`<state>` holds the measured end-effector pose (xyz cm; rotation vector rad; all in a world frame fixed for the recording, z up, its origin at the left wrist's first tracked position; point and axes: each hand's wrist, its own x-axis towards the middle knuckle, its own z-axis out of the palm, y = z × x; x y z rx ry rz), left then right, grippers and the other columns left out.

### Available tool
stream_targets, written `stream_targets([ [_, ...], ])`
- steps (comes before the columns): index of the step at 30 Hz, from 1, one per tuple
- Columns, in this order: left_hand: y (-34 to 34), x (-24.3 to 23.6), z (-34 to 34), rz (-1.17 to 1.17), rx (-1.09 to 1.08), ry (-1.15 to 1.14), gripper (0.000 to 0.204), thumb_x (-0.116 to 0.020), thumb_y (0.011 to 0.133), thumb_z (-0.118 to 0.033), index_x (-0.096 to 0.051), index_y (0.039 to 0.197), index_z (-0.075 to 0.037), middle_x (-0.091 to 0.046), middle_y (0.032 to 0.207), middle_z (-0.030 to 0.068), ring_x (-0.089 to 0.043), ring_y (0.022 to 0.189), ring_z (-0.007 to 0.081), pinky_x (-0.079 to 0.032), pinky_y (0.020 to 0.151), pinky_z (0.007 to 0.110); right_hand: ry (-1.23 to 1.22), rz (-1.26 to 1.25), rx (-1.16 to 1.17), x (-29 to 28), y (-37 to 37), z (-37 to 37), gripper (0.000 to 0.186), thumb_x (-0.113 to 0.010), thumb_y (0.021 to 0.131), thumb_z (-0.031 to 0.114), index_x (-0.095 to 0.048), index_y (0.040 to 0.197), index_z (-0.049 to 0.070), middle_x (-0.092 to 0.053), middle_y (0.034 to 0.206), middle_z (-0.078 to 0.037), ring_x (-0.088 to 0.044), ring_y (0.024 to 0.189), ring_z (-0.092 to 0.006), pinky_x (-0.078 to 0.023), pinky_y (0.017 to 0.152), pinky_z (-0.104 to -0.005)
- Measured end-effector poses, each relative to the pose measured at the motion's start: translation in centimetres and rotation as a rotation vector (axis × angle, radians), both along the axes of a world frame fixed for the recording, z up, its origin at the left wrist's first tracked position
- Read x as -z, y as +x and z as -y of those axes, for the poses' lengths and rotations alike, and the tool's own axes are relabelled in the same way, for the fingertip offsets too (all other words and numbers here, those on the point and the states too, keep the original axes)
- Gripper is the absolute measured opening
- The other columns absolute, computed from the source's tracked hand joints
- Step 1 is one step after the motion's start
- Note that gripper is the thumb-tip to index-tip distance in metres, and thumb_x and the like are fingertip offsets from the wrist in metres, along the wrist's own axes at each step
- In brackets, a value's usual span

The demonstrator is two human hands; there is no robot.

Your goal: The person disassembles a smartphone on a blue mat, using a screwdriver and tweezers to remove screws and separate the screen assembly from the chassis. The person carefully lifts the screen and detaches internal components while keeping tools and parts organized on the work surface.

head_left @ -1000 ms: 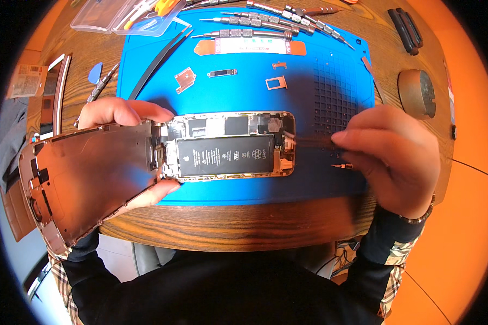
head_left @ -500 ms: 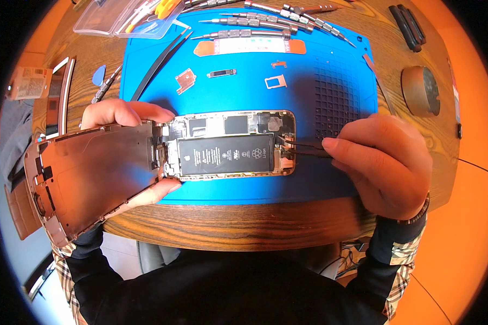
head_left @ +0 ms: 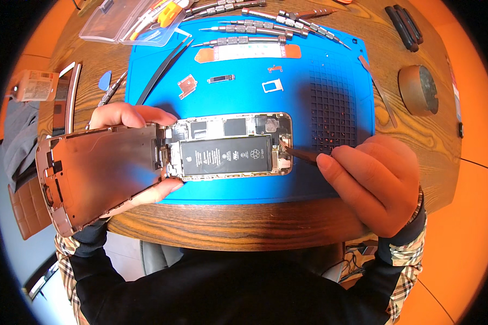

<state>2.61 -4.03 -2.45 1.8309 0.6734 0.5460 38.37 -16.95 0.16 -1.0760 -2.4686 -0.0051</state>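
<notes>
An opened smartphone (head_left: 236, 127) lies over the blue mat, its black battery (head_left: 225, 154) and inner boards showing. Hinged out to the left is its screen panel (head_left: 103, 173), dark inner side up. My left hand (head_left: 129, 115) grips the phone where panel and body meet, fingers along the far edge and thumb at the near edge; the panel hides the palm. In my right hand (head_left: 377, 184) are dark tweezers (head_left: 306, 156), pinched between thumb and fingers. Their tips reach the phone's right end, beside the battery; whether they grasp a part is too small to tell.
On the blue mat (head_left: 233, 103) beyond the phone lie a SIM tray (head_left: 273, 86), a small metal bracket (head_left: 187, 86), other tweezers (head_left: 164, 70) and several screwdrivers (head_left: 246, 31). A clear plastic box (head_left: 100, 27) stands far left, a round tin (head_left: 418, 90) far right.
My right hand has shifted slightly left and down. The tweezers' prongs, apart before, now look together at the phone's right end. My left hand still holds the phone.
</notes>
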Motion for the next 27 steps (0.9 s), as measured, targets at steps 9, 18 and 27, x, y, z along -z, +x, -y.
stream_targets([
  [9,-0.2,-0.3,-0.3,-0.021,0.010,-0.001,0.083,-0.102,0.064,-0.007,-0.044,0.124,-0.014,-0.063,0.134,0.0205,-0.063,0.126,0.0295,-0.055,0.106,0.045,0.087,0.001,-0.096,1.7,0.9,-0.4,0.040,-0.071,0.070,0.009,-0.072,0.105,-0.011,-0.066,0.096,-0.017,-0.063,0.069,-0.0220,-0.049,0.055,-0.0333],
  [18,-0.1,-0.4,-0.4,-0.043,0.009,0.028,0.084,-0.103,0.063,-0.010,-0.044,0.122,-0.014,-0.065,0.133,0.0212,-0.065,0.123,0.0286,-0.056,0.104,0.043,0.000,0.021,0.025,0.8,1.2,-0.8,0.038,-0.070,0.077,0.009,-0.074,0.112,-0.004,-0.071,0.103,-0.015,-0.068,0.076,-0.0271,-0.053,0.062,-0.0376],
  [27,-0.1,-0.5,-0.3,-0.060,-0.007,0.029,0.083,-0.104,0.063,-0.011,-0.044,0.121,-0.012,-0.065,0.131,0.0210,-0.066,0.121,0.0268,-0.056,0.103,0.042,0.041,-0.052,0.048,2.1,0.9,-1.0,0.032,-0.071,0.077,0.009,-0.071,0.107,-0.003,-0.067,0.102,-0.014,-0.066,0.077,-0.0270,-0.053,0.062,-0.0390],
])
